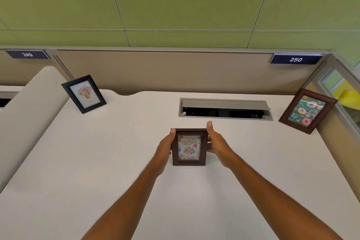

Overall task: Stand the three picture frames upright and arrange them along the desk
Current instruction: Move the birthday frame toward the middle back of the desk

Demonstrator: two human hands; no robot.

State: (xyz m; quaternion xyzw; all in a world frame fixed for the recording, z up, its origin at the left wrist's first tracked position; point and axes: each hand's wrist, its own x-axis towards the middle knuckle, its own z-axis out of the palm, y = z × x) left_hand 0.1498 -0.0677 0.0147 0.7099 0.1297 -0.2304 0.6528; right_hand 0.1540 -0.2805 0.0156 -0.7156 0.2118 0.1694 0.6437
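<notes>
A dark brown frame with a "Happy Birthday" balloon picture [189, 147] stands upright in the middle of the white desk [97, 171]. My left hand [164, 147] grips its left edge and my right hand [215, 141] grips its right edge, fingers behind it. A black frame with a flower picture [84, 93] stands upright at the far left of the desk. At the far right a reddish-brown frame with a doughnut picture [306, 111] stands upright, close to the desk's right edge.
An open grey cable hatch [225, 109] is set into the desk behind the middle frame. A beige partition wall [175, 70] with number plates 249 and 250 runs along the back. A curved divider [29, 107] bounds the left side, a glass panel [344, 91] the right.
</notes>
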